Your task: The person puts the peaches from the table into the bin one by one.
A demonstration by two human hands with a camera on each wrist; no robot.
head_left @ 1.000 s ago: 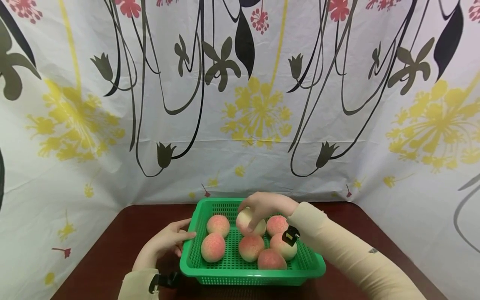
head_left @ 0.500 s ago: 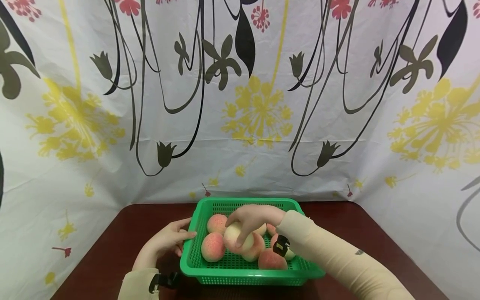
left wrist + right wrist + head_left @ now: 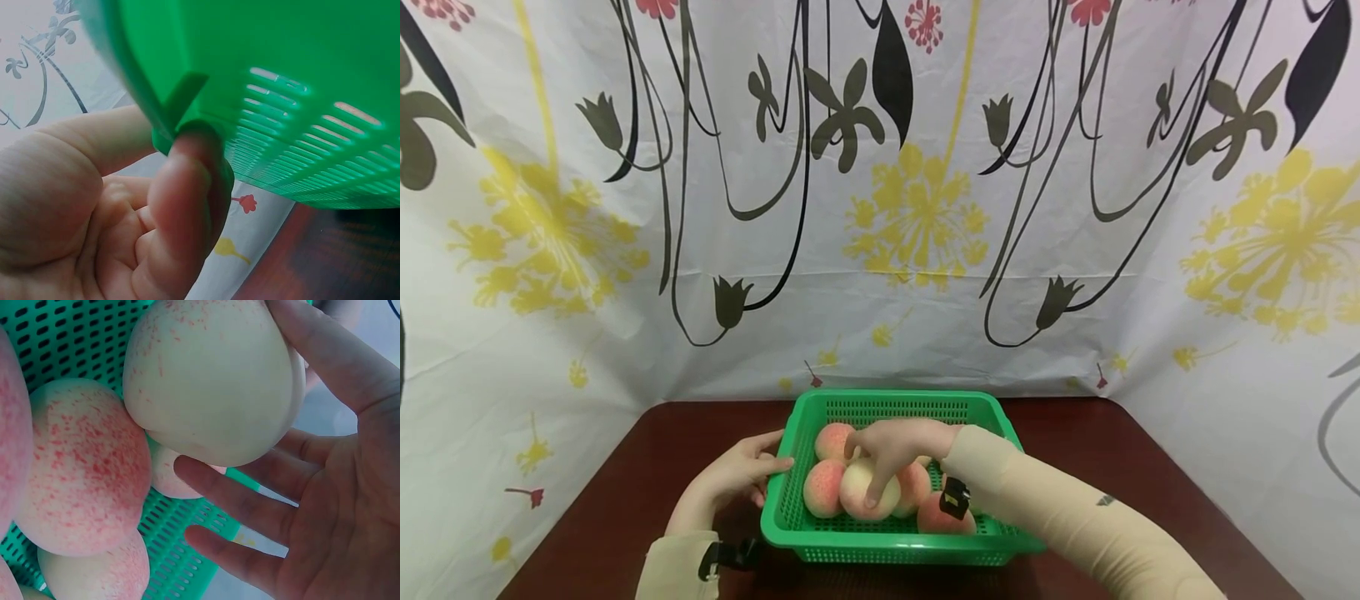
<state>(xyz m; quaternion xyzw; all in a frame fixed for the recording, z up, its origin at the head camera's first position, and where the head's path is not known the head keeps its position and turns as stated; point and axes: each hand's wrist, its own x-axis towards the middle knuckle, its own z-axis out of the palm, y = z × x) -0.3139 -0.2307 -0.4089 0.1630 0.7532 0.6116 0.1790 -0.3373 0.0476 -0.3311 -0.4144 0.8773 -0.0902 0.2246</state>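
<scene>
A green plastic basket full of slotted holes holds several pink-and-cream peaches. My left hand pinches its left rim between thumb and fingers, and the left wrist view shows the fingertips curled against the rim. Over the middle of the basket, my right hand grips a pale peach, thumb on its near side. The right wrist view has that peach between thumb and fingers, with two fingers spread beneath it. Beside it at the left sits a redder peach; others lie partly hidden under the right hand and sleeve.
The basket stands on a dark red-brown table. A white sheet with printed flowers hangs behind and along both sides. Another peach lies near the basket's front wall, below the right wrist's black strap.
My right hand has carried the pale peach from the back middle of the basket forward and left, beside the front-left peach. The left hand keeps its hold on the rim.
</scene>
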